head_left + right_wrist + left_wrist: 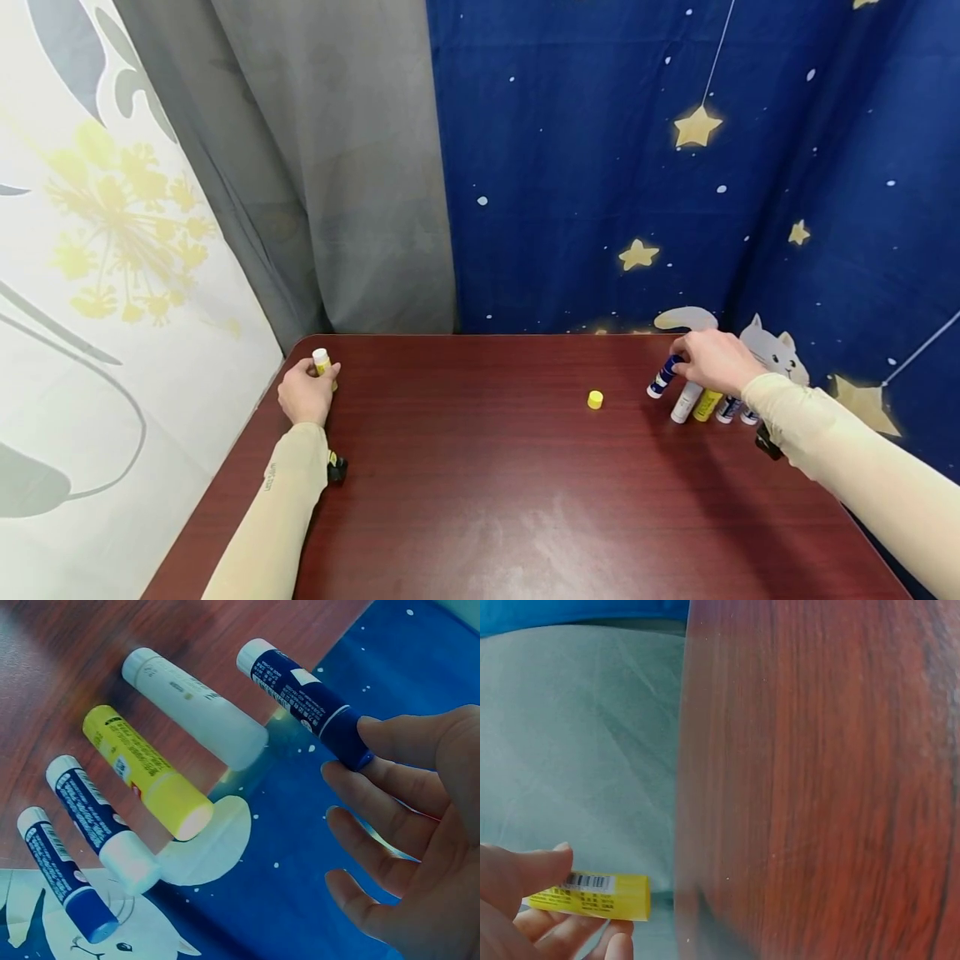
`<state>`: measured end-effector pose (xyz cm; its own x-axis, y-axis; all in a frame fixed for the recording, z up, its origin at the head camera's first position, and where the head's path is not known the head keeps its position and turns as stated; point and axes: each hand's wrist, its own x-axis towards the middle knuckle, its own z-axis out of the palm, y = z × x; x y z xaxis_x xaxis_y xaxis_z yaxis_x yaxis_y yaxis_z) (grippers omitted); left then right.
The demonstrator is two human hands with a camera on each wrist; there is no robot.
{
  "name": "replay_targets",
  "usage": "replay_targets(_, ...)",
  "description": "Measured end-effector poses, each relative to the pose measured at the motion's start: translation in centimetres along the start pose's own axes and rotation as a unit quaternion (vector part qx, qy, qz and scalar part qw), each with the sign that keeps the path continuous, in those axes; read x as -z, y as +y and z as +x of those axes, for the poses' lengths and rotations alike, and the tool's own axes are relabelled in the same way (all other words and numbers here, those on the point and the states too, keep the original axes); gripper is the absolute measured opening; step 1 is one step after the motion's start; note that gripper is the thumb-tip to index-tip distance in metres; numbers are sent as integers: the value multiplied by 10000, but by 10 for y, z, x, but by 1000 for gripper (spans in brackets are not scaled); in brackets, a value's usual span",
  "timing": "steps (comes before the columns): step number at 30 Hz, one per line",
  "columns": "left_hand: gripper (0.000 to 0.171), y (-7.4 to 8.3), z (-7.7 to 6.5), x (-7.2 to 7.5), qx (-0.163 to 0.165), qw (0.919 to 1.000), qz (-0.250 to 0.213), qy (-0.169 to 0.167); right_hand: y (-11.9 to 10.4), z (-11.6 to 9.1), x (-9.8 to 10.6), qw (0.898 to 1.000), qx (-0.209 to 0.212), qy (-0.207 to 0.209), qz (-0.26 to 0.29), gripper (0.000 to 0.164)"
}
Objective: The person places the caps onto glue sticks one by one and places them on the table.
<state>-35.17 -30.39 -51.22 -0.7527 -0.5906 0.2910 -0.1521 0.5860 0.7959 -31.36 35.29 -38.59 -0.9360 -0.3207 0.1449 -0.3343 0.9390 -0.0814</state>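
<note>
At the table's far left corner my left hand [304, 395] holds a yellow glue stick [322, 363], its white end pointing up. In the left wrist view, the thumb and fingers lie around the yellow barrel [615, 895] with its barcode label. On the far right, my right hand [716, 360] pinches a dark blue glue stick [304, 697] by its blue cap, between thumb and forefinger. The other fingers are spread loosely. Beside it stand a white glue stick [196, 711], a yellow one [146, 771] and two blue-labelled ones, a white-capped one [101, 821] and a blue-capped one [66, 874].
A small yellow cap [595, 400] sits on the dark red table [480, 475], left of the glue stick row. Behind the table hang a grey curtain [375, 167] and a blue starry curtain [570, 167]. A white patterned wall hanging [112, 375] borders the left side.
</note>
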Motion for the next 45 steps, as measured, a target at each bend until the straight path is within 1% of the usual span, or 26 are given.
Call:
replay_targets(7,43,5,-1,0,-185,9997,-153,79,3,-2,-11,9998,18,-187,-8,22)
replay_targets(13,42,13,-3,0,-399,9989,-216,150,5,-5,-18,9997,180,-150,-82,19)
replay_targets(22,39,22,-3,-1,-715,9967,-283,264,6,-5,-27,9995,237,-217,-67,18)
replay_targets(27,38,28,-6,0,-809,9960,-284,263,7,-4,-28,9991,334,-172,-200,16)
replay_targets(31,38,30,-6,0,-901,9951,-284,287,7,-4,-29,9989,366,-177,-221,16)
replay_targets(37,38,32,-6,1,-915,9949,-329,277,6,0,-28,9986,397,-251,-240,16)
replay_targets(43,37,37,-9,2,-1069,9936,-265,248,6,0,-30,9991,309,-226,-195,13)
replay_targets(45,37,37,-10,3,-1115,9932,-216,239,5,0,-31,9993,267,-215,-165,15)
